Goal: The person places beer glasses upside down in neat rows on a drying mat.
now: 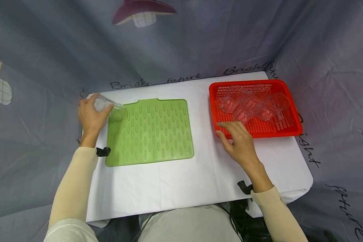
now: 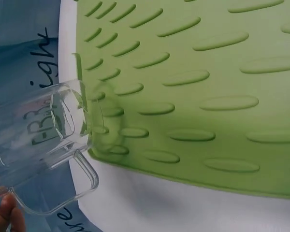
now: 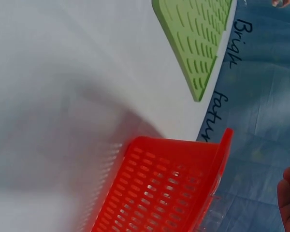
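My left hand (image 1: 92,116) grips a clear mug (image 2: 38,133) near its rim. The mug is tilted, with its base end over the far left corner of a green drying mat (image 1: 151,131) with raised oval ridges. Its looped handle shows in the left wrist view. Across the table, my right hand (image 1: 240,144) hovers at the near left corner of a red basket (image 1: 290,133), fingers loosely bent and holding nothing. Whether it touches the basket rim, I cannot tell. Several clear mugs (image 1: 251,104) lie jumbled inside the basket.
A white cloth (image 1: 169,188) covers the table, and a strip of it separates the mat from the basket. Grey curtains (image 1: 199,40) with printed lettering hang along the back and sides. The person's lap is at the front edge.
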Motion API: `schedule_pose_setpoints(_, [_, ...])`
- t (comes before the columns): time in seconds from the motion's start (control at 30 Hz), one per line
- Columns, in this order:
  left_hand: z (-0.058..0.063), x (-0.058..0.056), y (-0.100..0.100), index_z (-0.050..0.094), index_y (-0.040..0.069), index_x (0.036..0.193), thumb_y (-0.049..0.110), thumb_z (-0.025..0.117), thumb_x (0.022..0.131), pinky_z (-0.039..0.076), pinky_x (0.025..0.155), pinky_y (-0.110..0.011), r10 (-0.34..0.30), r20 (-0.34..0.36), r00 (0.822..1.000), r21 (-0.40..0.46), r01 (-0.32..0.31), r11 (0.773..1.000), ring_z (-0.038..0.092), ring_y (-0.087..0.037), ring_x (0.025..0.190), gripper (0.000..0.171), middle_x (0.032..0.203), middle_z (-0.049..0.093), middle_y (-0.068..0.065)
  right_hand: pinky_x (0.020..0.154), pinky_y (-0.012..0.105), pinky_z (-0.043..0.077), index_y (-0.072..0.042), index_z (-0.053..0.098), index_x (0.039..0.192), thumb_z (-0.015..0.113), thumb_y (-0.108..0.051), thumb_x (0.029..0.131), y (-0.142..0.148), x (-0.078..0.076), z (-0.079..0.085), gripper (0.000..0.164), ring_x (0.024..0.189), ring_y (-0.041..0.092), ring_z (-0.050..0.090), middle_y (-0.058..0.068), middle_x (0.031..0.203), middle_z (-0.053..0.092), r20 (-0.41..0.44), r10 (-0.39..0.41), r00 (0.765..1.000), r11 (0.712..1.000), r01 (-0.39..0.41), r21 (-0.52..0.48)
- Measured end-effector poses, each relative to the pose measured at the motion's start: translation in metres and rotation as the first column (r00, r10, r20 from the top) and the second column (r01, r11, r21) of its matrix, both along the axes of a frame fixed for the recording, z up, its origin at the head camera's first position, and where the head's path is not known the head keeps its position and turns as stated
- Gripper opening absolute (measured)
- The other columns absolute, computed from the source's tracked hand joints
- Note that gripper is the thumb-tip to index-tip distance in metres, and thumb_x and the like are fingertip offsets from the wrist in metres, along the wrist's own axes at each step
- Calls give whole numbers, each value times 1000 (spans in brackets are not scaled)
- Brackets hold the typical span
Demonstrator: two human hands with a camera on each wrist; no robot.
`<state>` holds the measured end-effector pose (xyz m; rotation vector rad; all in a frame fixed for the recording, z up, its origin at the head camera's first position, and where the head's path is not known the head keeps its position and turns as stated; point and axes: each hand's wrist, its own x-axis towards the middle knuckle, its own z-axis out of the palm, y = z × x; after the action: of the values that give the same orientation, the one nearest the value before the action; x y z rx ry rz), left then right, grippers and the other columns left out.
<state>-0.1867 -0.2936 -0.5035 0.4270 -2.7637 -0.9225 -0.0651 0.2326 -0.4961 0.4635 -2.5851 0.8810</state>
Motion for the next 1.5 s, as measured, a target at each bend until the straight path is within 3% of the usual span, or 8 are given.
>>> schedule_pose_setpoints(0.57, [-14,-13,7,54,25,159,58,74,95,38,115,-64,33,54,998,-102,-27,994,48,-46,134,75,149,49,-27,97,48,58,-10,77,126,80,-18,97,6,1,0,30,115,30,67,10,120,79,13,-25,1000,1000,25,-4])
schedule_pose_setpoints(0.97, [-16,-24,20,49,24,161,70,71,93,46,110,-63,83,118,990,-94,-72,993,44,-44,137,85,154,41,-25,100,48,57,-9,77,125,79,-16,98,9,2,-2,29,116,31,67,11,120,79,21,-22,1000,1000,23,-14])
schedule_pose_setpoints(1.5, [-17,-34,28,41,18,163,77,66,92,48,106,-62,65,149,987,-106,-50,993,47,-44,129,96,155,37,-25,99,50,57,-7,77,124,81,-16,96,16,4,-3,29,116,32,67,12,120,79,35,-42,999,999,42,-8])
